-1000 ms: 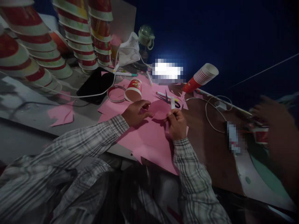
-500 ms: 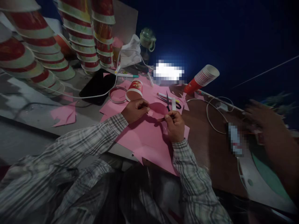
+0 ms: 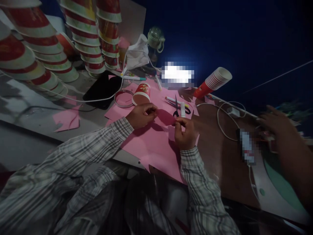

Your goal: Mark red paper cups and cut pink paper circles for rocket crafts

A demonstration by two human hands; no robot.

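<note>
Between my two hands, a small piece of pink paper is held up over larger pink sheets on the table. My left hand pinches its left edge, and my right hand grips the right edge. Just beyond my left hand lies a red paper cup on its side, with a ring-shaped roll of tape beside it. A pair of scissors and a white glue stick are close behind my right hand.
Tall stacks of red-and-white cups stand at the left, near a black tablet-like slab. Another cup stack leans at the back right. White cables cross the table. Another person's hand reaches in at the right, near a phone.
The held pink paper has turned from a curved shape to a flatter one facing me more. My right hand has shifted slightly; both hands keep their hold.
</note>
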